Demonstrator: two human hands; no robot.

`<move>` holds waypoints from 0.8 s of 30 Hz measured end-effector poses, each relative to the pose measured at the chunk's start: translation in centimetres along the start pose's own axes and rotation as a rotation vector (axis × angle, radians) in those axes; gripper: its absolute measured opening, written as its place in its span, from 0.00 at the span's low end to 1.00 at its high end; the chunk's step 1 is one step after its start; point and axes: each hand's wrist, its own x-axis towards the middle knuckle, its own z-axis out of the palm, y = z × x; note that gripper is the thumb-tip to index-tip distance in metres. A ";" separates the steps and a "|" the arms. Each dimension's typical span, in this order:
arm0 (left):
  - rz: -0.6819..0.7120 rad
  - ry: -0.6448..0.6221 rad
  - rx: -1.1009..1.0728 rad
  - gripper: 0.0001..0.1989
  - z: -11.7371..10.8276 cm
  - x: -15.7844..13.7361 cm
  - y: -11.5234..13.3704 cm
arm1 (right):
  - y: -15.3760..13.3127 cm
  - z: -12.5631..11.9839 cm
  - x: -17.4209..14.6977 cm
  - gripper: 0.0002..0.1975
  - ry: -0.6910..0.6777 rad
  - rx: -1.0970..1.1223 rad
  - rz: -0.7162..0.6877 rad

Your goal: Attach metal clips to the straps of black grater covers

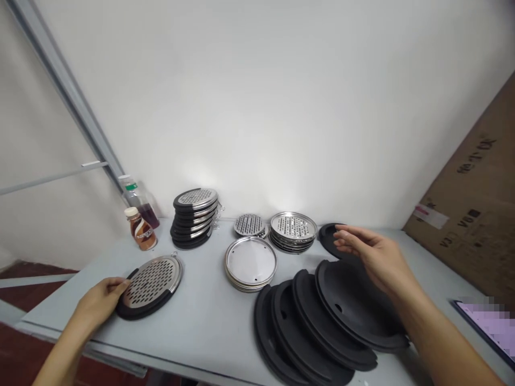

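Note:
My left hand (100, 303) pinches the left edge of a round perforated metal plate (155, 279) with a black partial rim and a small ring, lying flat on the table. My right hand (372, 252) hovers with its fingers stretched out and nothing visible in them. Below it several large black round covers (322, 316) overlap in a fanned row; another black cover (328, 238) lies behind, partly hidden by the hand. Between the hands sits a stack of plain metal discs (251, 260). Behind that stand a stack of grater-like metal discs (293, 228) and smaller slotted discs (248, 225).
A stack of black-rimmed perforated plates (195, 217) stands at the back left. Beside it are a brown-labelled bottle (140, 229) and a clear bottle with dark liquid (147, 212). A cardboard box (475, 182) leans at right, near a flat device with a purple screen (488, 327).

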 end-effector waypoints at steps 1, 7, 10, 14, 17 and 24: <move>-0.034 -0.028 -0.018 0.12 0.1 0.1 0.0 | -0.1 -0.1 0.0 0.19 0.006 0.008 -0.007; -0.017 -0.071 -0.085 0.15 0.2 0.0 -0.1 | 0.2 -0.7 0.1 0.19 -0.015 0.032 -0.025; -0.018 -0.006 -0.015 0.14 -0.1 0.4 -0.3 | 0.2 -0.6 0.1 0.19 -0.022 0.026 -0.018; -0.006 0.148 0.041 0.11 -0.9 0.5 0.4 | -0.1 -0.4 -0.1 0.19 -0.001 0.021 -0.004; -0.058 0.174 -0.175 0.13 -1.0 -0.4 1.3 | -0.4 -0.2 -0.3 0.19 -0.003 0.027 0.010; -0.129 -0.142 -0.541 0.15 -1.0 -3.2 3.2 | -0.8 0.0 -0.6 0.19 -0.040 0.117 0.011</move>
